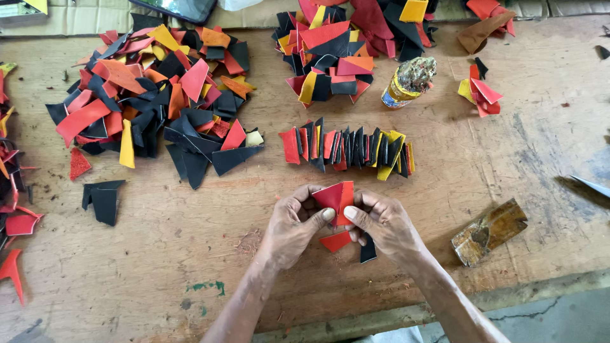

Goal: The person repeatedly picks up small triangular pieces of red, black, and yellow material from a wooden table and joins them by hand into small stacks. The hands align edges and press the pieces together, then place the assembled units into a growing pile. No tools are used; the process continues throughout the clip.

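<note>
My left hand [293, 225] and my right hand [383, 223] meet over the wooden table [159, 254], both pinching a folded red leather piece [337, 195] between thumbs and fingers. Under the hands, another red scrap [335, 241] and a black scrap [368, 251] show; whether the fingers hold them I cannot tell. Just beyond the hands lies a row of folded red, black and yellow pieces [347, 150] packed side by side.
A large heap of red, orange, black and yellow leather scraps [152, 95] lies at the left, a second heap [343, 51] at the top middle. A glue-crusted tin [408, 82] lies beside it. A worn brown block [489, 230] rests at the right. Loose scraps [103, 200] dot the left side.
</note>
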